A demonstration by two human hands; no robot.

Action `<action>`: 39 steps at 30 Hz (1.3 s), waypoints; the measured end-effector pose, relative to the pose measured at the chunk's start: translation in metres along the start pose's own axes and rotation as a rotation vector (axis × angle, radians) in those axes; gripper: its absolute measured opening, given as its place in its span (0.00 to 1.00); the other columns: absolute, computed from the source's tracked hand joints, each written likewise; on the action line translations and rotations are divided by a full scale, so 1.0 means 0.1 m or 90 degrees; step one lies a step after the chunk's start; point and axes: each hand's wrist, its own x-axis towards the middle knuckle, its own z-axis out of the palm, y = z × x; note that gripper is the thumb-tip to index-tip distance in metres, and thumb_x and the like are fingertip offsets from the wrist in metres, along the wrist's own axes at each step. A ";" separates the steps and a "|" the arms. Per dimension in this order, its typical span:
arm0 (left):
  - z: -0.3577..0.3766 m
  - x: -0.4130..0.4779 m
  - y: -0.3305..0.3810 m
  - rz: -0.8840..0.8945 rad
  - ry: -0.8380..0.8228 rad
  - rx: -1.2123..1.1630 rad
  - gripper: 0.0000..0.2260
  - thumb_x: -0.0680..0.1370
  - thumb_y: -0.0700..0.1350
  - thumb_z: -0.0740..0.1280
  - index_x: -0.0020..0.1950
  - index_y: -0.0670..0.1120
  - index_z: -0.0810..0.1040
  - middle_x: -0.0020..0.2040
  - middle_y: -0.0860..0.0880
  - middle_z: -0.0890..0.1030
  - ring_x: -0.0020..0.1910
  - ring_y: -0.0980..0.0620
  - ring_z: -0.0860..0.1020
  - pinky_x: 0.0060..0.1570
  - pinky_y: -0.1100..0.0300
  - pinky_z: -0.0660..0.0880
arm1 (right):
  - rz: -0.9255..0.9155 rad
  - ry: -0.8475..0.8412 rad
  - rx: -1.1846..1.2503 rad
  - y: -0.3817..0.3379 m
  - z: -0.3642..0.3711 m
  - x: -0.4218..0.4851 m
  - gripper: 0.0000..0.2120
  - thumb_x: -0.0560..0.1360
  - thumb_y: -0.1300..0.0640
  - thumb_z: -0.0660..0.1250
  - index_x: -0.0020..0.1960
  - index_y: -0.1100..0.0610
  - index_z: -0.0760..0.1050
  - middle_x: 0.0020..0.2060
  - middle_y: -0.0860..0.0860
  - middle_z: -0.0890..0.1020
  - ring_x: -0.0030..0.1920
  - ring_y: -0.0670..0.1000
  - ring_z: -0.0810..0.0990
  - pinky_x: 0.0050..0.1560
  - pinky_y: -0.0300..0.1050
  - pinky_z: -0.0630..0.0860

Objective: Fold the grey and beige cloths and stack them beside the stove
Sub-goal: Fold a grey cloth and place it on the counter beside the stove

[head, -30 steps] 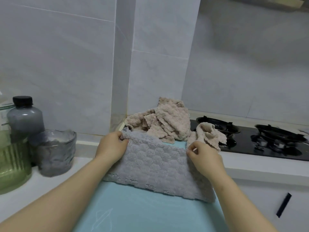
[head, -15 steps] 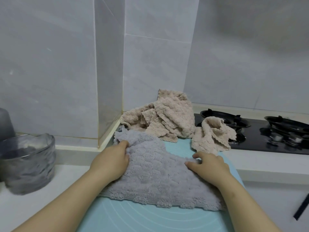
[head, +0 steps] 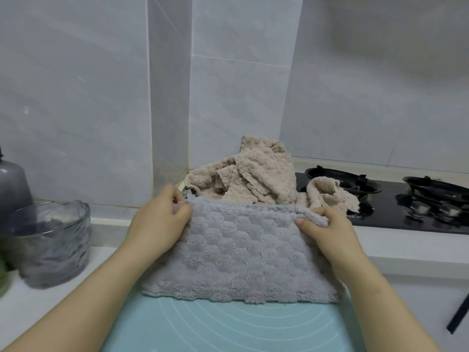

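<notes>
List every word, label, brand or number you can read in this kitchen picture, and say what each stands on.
No text can be read here.
Gas stove: a small pale print on the black glass front edge, too blurred to read.
Blue mat: only curved white lines, no figures.
Grey cloth, glass bowl: no tag or label shows.

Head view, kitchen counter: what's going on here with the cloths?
A person is working on the grey cloth, which lies on a light blue mat. The left hand and right hand each pinch one far corner, holding that edge raised. Behind it, the beige cloths sit in a crumpled pile in the wall corner, and a single beige cloth lies partly over the stove edge. No folded stack is visible yet.
</notes>
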 end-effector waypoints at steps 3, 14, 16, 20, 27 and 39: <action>-0.07 0.03 -0.02 -0.062 0.003 -0.215 0.06 0.76 0.43 0.65 0.40 0.51 0.71 0.33 0.50 0.74 0.32 0.50 0.70 0.32 0.58 0.64 | -0.016 -0.003 0.076 -0.03 -0.01 0.00 0.09 0.72 0.61 0.71 0.47 0.49 0.74 0.40 0.39 0.73 0.39 0.40 0.73 0.36 0.29 0.69; 0.02 0.14 -0.32 -0.121 -0.061 -0.314 0.08 0.73 0.41 0.70 0.37 0.53 0.79 0.33 0.50 0.74 0.34 0.48 0.69 0.38 0.58 0.62 | 0.057 -0.078 -0.110 0.25 -0.03 0.10 0.08 0.72 0.65 0.67 0.44 0.54 0.72 0.33 0.55 0.74 0.30 0.54 0.71 0.30 0.42 0.66; 0.01 0.14 -0.32 -0.109 -0.074 -0.270 0.05 0.72 0.42 0.72 0.38 0.51 0.78 0.33 0.50 0.73 0.32 0.49 0.69 0.33 0.60 0.61 | 0.024 -0.036 -0.161 0.28 0.00 0.11 0.07 0.71 0.63 0.69 0.40 0.54 0.72 0.33 0.52 0.74 0.31 0.53 0.70 0.31 0.42 0.64; -0.02 0.11 -0.28 -0.071 -0.060 -0.101 0.06 0.71 0.46 0.73 0.39 0.50 0.76 0.36 0.47 0.78 0.33 0.51 0.71 0.31 0.60 0.63 | -0.045 -0.004 -0.275 0.29 0.00 0.13 0.11 0.71 0.63 0.70 0.35 0.52 0.70 0.37 0.51 0.76 0.36 0.50 0.72 0.32 0.40 0.64; -0.04 0.09 -0.21 -0.079 -0.026 -0.055 0.10 0.74 0.42 0.69 0.36 0.52 0.72 0.30 0.51 0.69 0.30 0.53 0.66 0.29 0.59 0.60 | -0.124 0.063 -0.293 0.22 0.15 0.19 0.13 0.72 0.64 0.65 0.35 0.50 0.67 0.36 0.49 0.75 0.37 0.51 0.71 0.33 0.42 0.65; -0.21 -0.02 -0.10 -0.055 -0.235 -0.008 0.16 0.73 0.48 0.70 0.54 0.59 0.66 0.34 0.48 0.70 0.33 0.51 0.68 0.35 0.57 0.63 | 0.173 -0.133 -0.575 0.29 0.03 0.14 0.21 0.68 0.34 0.63 0.41 0.53 0.72 0.39 0.51 0.79 0.45 0.55 0.78 0.47 0.46 0.72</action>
